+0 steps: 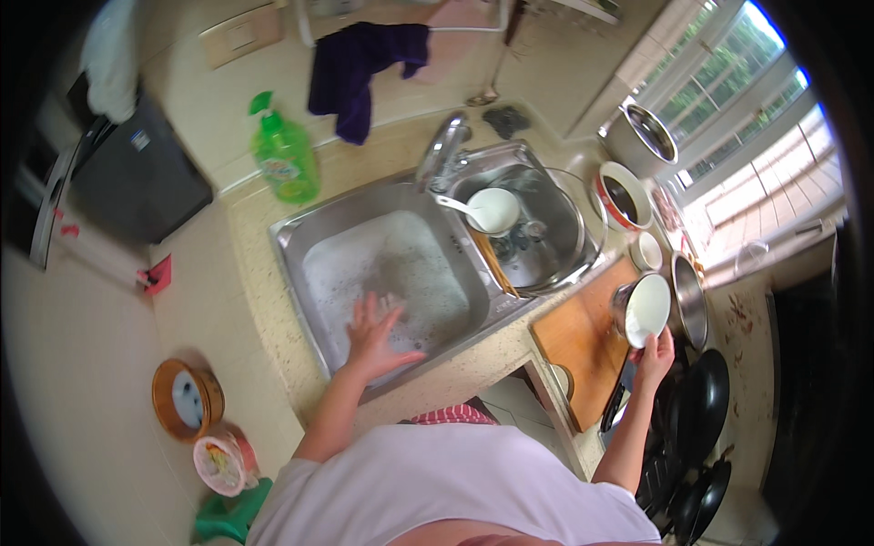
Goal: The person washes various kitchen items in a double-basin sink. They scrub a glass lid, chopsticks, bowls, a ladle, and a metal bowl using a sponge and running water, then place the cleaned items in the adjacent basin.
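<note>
Fingers spread, my left hand (375,342) is over the soapy water (389,263) in the large basin of the steel double sink (300,263). Something pale and blurred shows by its fingertips, too unclear to name. My right hand (655,355) grips the rim of a white bowl (647,310) above the wooden cutting board (580,341). The bowl is tilted, its inside facing me. In the small basin (553,252) are another white bowl (502,208) with a white spoon (459,206), and wooden chopsticks (496,263).
A chrome faucet (440,150) rises behind the sink. A green pump bottle (283,160) stands at the back left. Along the right are a steel pot (638,140), a red-banded enamel basin (625,198), a small cup (646,251), a steel bowl (689,300) and black pans (703,396). A knife (620,392) lies beside the board.
</note>
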{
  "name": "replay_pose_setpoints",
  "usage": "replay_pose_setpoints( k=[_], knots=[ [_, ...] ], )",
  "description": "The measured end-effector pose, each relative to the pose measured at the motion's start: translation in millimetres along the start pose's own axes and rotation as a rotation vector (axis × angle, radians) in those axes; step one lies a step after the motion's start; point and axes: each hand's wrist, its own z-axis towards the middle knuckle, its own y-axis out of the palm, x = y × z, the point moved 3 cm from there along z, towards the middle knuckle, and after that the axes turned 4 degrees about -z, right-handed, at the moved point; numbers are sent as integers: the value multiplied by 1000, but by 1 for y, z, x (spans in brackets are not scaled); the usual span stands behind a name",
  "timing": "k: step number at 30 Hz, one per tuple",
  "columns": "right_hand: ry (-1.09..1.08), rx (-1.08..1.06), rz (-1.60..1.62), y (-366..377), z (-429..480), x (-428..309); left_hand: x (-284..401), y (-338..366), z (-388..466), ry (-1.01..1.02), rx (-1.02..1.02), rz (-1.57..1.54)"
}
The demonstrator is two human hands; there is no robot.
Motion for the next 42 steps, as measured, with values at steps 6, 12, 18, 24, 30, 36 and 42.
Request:
replay_pose_setpoints(
  k=[6,12,18,24,30,36,42],
  knots=[
    [127,-433,99,126,-84,-42,46,-2,-8,188,-306,-1191],
    [135,-837,130,211,-136,-45,39,13,-19,75,-160,-1458],
    [346,-941,236,230,-134,-21,27,17,-33,-47,-70,-1710],
    [747,-1265,580,251,-156,-14,33,34,-34,-73,31,-1729],
    [819,-1166,660,252,-126,14,25,32,-33,-359,224,-716],
    [586,-1106,518,253,-110,15,41,21,-61,66,775,-331],
    [527,-1214,496,253,-174,-27,68,11,-94,138,723,-242]
  ],
)
